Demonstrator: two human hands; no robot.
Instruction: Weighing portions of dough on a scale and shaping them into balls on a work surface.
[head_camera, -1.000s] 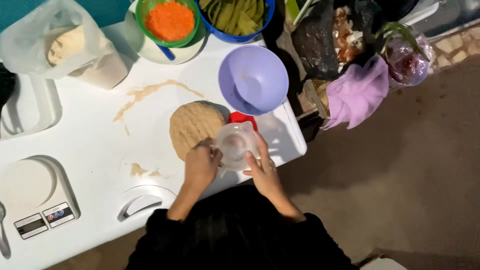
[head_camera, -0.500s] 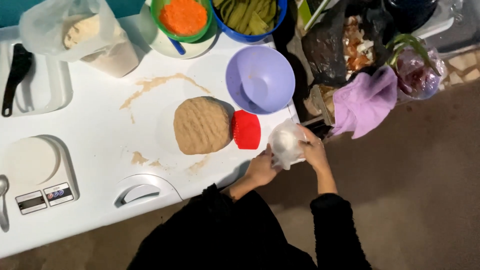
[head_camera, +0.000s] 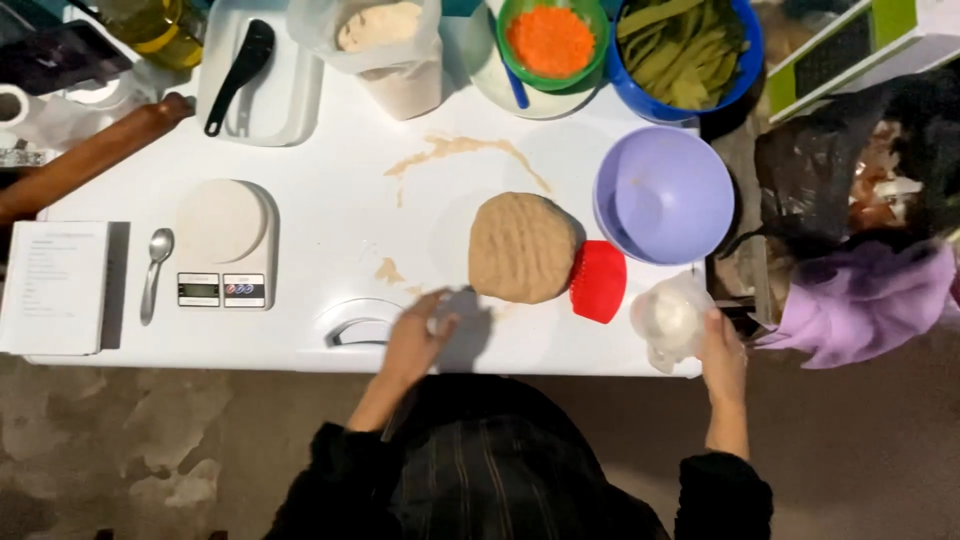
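Now the right hand (head_camera: 722, 345) has carried the crumpled clear plastic wrap (head_camera: 668, 320), fingers gripping it, to the counter's (head_camera: 320, 160) lower-right edge, leaving the flattened dough (head_camera: 522, 247) uncovered mid-frame, while the left hand (head_camera: 415, 338) rests open-fingered beside it.

White table (head_camera: 330, 160) over mottled brown floor (head_camera: 150, 440)

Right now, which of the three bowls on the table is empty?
The lilac bowl beside the dough is empty. The green bowl holds orange shreds, and the blue bowl holds green vegetable pieces.
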